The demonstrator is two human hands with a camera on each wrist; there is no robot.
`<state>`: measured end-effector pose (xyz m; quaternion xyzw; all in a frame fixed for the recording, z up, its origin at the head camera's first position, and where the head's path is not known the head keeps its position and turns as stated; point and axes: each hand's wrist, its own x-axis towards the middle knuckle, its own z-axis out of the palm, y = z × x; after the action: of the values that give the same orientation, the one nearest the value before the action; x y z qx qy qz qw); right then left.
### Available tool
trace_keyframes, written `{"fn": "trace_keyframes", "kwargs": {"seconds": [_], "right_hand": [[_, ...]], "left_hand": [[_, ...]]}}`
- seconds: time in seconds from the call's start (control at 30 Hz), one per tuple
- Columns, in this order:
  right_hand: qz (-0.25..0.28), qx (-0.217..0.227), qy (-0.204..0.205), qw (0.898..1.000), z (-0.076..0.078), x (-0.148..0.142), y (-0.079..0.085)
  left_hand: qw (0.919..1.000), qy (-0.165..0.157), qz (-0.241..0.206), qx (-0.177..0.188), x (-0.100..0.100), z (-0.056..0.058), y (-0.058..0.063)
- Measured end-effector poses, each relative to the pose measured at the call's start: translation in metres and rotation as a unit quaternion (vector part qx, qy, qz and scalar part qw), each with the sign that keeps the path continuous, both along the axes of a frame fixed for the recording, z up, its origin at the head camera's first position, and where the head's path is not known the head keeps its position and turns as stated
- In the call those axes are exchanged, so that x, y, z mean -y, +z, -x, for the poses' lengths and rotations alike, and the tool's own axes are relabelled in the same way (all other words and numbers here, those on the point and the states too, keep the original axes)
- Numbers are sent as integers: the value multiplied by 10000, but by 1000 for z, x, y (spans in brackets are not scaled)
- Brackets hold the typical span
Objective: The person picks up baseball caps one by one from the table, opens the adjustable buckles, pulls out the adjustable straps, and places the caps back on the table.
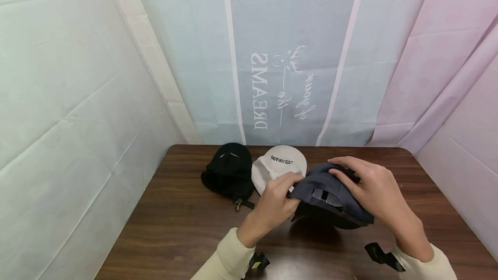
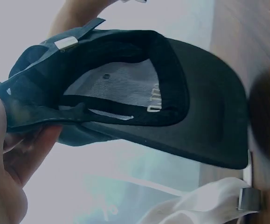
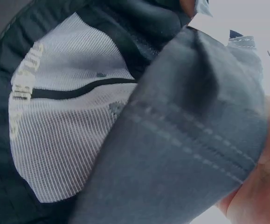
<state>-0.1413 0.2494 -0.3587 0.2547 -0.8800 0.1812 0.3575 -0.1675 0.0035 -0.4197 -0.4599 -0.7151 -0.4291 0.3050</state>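
Between both hands a navy baseball cap (image 1: 320,180) is held up over the table, its opening facing down and toward me. My left hand (image 1: 272,204) pinches the cap's edge at the left, thumb below. On the other side, my right hand (image 1: 377,189) grips the crown between thumb and fingers. Seen in the left wrist view, the dark brim (image 2: 214,102) points toward the tabletop, and a metal buckle (image 2: 66,43) sits on the back strap. Pale mesh lining (image 3: 69,140) shows inside the cap in the right wrist view.
A black cap (image 1: 229,170) lies at the back left of the brown wooden table (image 1: 171,228). Beside it is a white cap (image 1: 289,159) lettered COLORADO, partly hidden by my left hand and the navy cap. Fabric curtains (image 1: 194,55) stand behind the table and along both sides.
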Motion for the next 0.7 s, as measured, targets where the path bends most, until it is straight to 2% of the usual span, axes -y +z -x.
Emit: {"fn": "trace_keyframes", "kwargs": {"seconds": [0.3,0.5,0.7], "right_hand": [[204,390,112,9990,-1,2,0],[454,714,249,9961,-3,0,-1],[547,779,551,9939,-2,2,-8]], "left_hand": [[9987,353,-352,-44,5,-2,8],[9953,621,-661,335,14,0,14],[9907,895,-688,756,25,9,12]]}}
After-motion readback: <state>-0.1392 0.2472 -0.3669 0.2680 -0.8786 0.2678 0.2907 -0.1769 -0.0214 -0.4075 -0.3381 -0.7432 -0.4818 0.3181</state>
